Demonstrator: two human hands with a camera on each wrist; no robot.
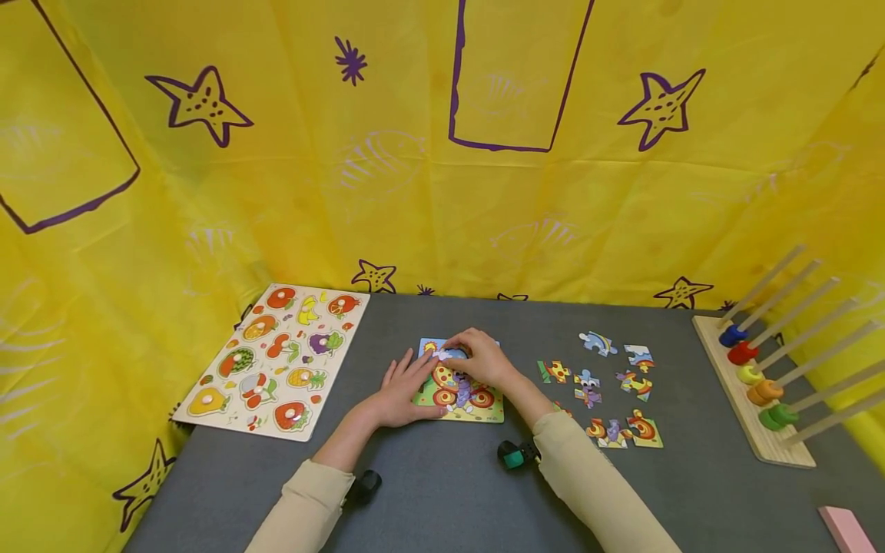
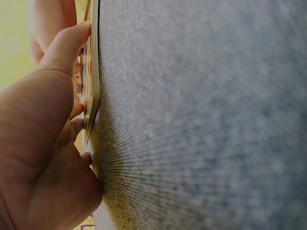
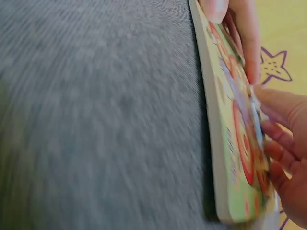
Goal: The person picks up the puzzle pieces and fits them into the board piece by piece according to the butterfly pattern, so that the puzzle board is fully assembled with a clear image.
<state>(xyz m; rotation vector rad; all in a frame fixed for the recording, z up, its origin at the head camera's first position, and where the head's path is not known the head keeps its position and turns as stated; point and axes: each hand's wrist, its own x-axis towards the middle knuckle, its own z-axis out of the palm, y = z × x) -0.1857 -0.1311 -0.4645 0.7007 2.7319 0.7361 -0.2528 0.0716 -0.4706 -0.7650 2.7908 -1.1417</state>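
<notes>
Lying flat at the centre of the frame on the grey counter (image 1: pixel 442 491): a small puzzle board (image 1: pixel 462 399) with a colourful snail picture, partly covered by both hands. Pressing on its left edge, the left hand (image 1: pixel 403 393), fingers straight and spread, holding nothing. Resting on the board's upper part, the right hand (image 1: pixel 477 357), fingers curled down over a piece; cannot tell from any view whether pinching it or only pressing it. Seen edge-on in the wrist views, the board (image 3: pixel 225 143) thin and flat against the counter, fingertips (image 3: pixel 276 108) touching its printed face. Scattered just right of the board, loose puzzle pieces (image 1: pixel 608 384), apart from one another. Farther out, at the left, a fruit peg puzzle (image 1: pixel 276 357) beside the yellow cloth wall (image 1: pixel 442 192); at the far right, a wooden peg rack (image 1: pixel 754 384) carrying coloured rings; at the lower right corner, a pink block (image 1: pixel 846 530).
</notes>
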